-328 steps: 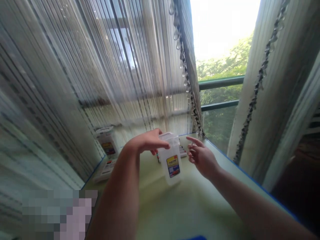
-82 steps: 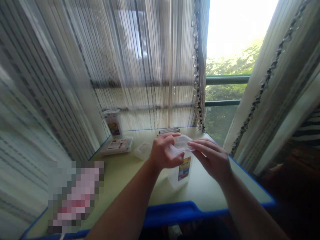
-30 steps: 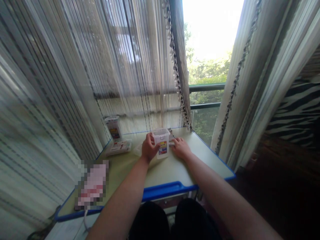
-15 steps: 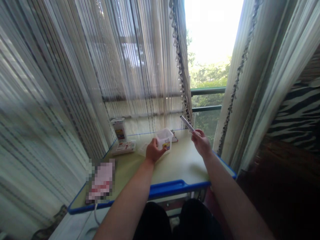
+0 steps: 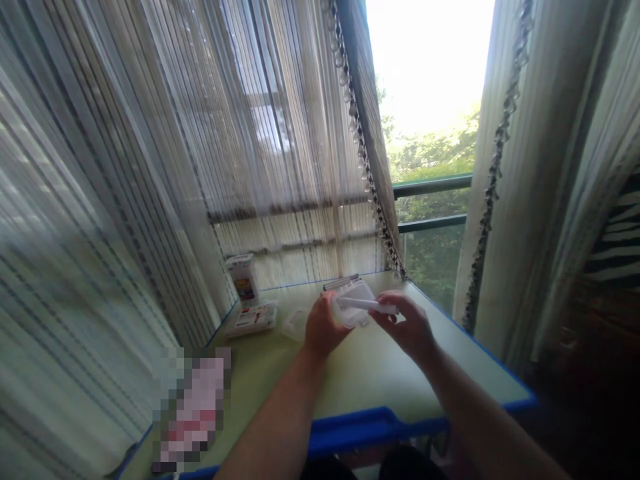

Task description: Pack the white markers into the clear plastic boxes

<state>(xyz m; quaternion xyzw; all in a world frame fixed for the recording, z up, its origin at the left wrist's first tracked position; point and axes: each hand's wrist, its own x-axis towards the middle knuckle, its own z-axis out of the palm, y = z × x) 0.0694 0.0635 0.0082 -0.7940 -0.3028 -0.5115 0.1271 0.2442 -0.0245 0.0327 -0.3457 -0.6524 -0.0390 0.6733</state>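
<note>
My left hand (image 5: pixel 323 327) is closed on a clear plastic box (image 5: pixel 361 292), tipped so that its mouth faces me. Between the fingers of my right hand (image 5: pixel 407 325) is a slim white marker (image 5: pixel 383 307), lying nearly level. The marker's left end reaches across the box's mouth; whether it is inside the box or only in front of it, I cannot tell. Just behind the box, several markers (image 5: pixel 341 283) lie on the table, partly hidden. A clear lid (image 5: pixel 296 324) rests on the table left of my left hand.
The pale table (image 5: pixel 370 380) has a blue raised edge. At its back left stand a labelled container (image 5: pixel 244 279) and a flat white case (image 5: pixel 254 317). A blurred-out pinkish item (image 5: pixel 195 407) lies at the front left. Striped string curtains (image 5: pixel 280 167) hang behind the table.
The box has been lifted and tilted toward me by my left hand. My right hand has brought the marker down and left, from upright-slanting to nearly level at the box's mouth. The view has shifted.
</note>
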